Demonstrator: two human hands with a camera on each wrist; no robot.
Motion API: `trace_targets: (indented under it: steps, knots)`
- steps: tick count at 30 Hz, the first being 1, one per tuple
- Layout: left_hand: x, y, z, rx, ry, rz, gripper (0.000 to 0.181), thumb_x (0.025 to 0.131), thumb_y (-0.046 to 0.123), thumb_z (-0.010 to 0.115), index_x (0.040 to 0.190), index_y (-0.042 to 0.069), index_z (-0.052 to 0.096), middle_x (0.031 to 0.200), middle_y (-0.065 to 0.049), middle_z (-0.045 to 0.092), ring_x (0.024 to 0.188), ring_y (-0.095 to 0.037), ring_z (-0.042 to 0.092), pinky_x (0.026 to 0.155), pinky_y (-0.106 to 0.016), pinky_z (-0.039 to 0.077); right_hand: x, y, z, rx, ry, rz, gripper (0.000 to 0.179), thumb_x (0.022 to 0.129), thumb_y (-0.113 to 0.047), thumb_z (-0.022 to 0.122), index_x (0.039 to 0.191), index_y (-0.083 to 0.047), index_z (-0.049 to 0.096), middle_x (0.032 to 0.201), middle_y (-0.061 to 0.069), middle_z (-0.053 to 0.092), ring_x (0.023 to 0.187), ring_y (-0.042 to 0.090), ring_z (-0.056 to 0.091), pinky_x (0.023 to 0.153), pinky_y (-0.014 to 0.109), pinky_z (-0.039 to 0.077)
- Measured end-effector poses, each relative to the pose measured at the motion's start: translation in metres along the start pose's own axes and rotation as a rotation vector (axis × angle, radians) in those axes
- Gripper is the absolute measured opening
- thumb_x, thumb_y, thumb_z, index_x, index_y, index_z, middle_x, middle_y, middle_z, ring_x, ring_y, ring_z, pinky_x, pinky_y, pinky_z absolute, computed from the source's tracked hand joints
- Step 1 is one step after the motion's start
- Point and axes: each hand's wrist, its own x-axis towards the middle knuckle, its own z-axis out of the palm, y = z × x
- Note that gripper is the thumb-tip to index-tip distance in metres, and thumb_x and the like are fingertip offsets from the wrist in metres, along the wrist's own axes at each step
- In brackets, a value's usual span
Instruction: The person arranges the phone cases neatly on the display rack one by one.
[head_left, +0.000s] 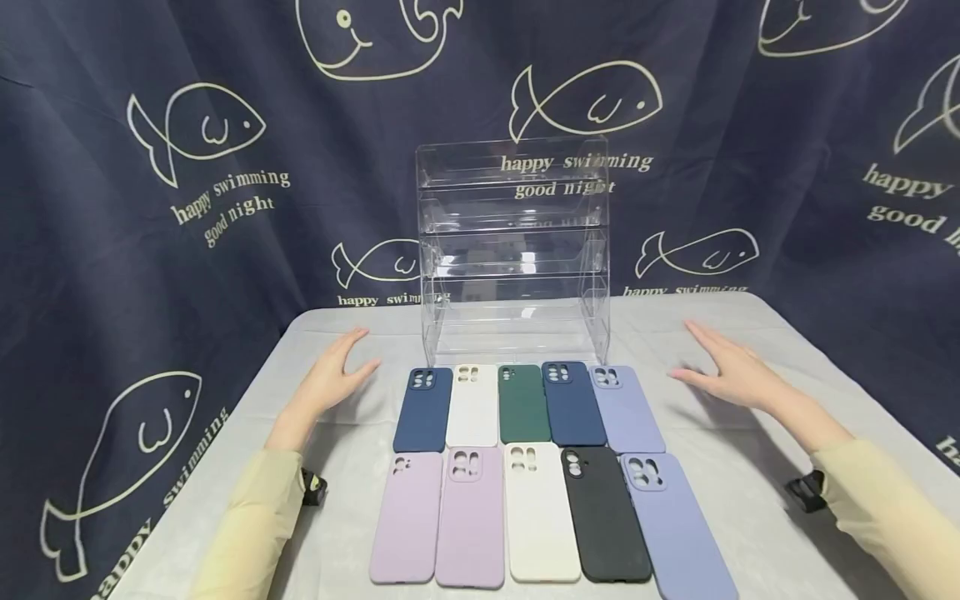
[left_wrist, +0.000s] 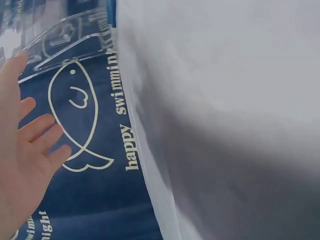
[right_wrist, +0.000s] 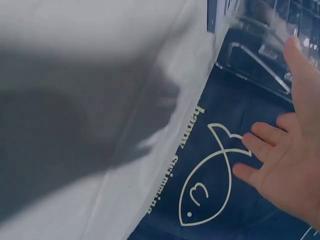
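My left hand [head_left: 330, 377] hovers over the left of the table, fingers loosely straight and holding nothing. Over on the right, my right hand [head_left: 726, 367] is likewise empty, its fingers extended. Between them lie two rows of phone cases. The back row holds a navy case [head_left: 423, 412], a white case [head_left: 474, 410], a green case [head_left: 524, 407], another navy case [head_left: 576, 408] and a periwinkle case [head_left: 630, 412]. In front are two lilac cases [head_left: 407, 525], a cream case [head_left: 542, 517], a black case [head_left: 609, 521] and a larger periwinkle case [head_left: 682, 533].
A clear tiered acrylic rack [head_left: 517, 292] stands at the back middle of the table, right behind the cases. The grey-white tablecloth [head_left: 345, 517] covers the tabletop. A dark blue curtain [head_left: 285, 50] with fish drawings hangs behind and along both sides.
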Motion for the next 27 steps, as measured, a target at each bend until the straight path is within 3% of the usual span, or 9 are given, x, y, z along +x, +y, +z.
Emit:
trace_targets:
  steps: [6,11,19,23,27]
  knots:
    - [0.011,0.004,0.000,-0.228,0.034,-0.051,0.053,0.093,0.029,0.059,0.137,0.003,0.044,0.140,-0.019,0.045,0.130,-0.036,0.042,0.110,-0.048,0.035,-0.014,-0.012,0.008,0.098,0.060,-0.076,0.079,0.084,-0.030,0.069,0.139,0.013,0.031,0.131,0.035,0.046,0.116,0.051,0.046,0.095,0.065,0.035]
    - [0.022,0.010,0.003,-0.324,0.050,-0.059,0.049,0.094,0.024,0.058,0.134,0.000,0.046,0.137,-0.020,0.049,0.128,-0.034,0.046,0.109,-0.045,0.037,-0.026,-0.026,0.014,0.139,0.087,-0.086,0.075,0.083,-0.026,0.072,0.137,0.011,0.036,0.124,0.029,0.055,0.111,0.046,0.053,0.091,0.060,0.040]
    - [0.041,0.036,0.009,-0.567,0.091,-0.109,0.044,0.093,0.008,0.057,0.130,-0.011,0.045,0.132,-0.029,0.049,0.123,-0.042,0.048,0.105,-0.047,0.041,-0.039,-0.043,0.022,0.135,0.104,-0.177,0.064,0.078,-0.022,0.076,0.129,0.005,0.048,0.118,0.019,0.062,0.102,0.035,0.061,0.086,0.038,0.050]
    - [0.052,0.027,0.026,-0.620,0.119,-0.151,0.045,0.093,0.014,0.059,0.132,-0.004,0.047,0.132,-0.024,0.052,0.122,-0.036,0.051,0.104,-0.041,0.043,-0.047,-0.049,0.027,0.138,0.093,-0.204,0.059,0.078,-0.022,0.076,0.126,0.001,0.053,0.118,0.013,0.063,0.101,0.029,0.061,0.085,0.025,0.051]
    - [0.056,0.022,0.039,-0.619,0.144,-0.171,0.045,0.092,0.018,0.060,0.132,0.000,0.048,0.131,-0.021,0.054,0.119,-0.034,0.054,0.102,-0.039,0.045,-0.054,-0.056,0.032,0.171,0.057,-0.202,0.064,0.079,-0.021,0.076,0.130,0.004,0.048,0.116,0.012,0.065,0.099,0.026,0.062,0.082,0.031,0.054]
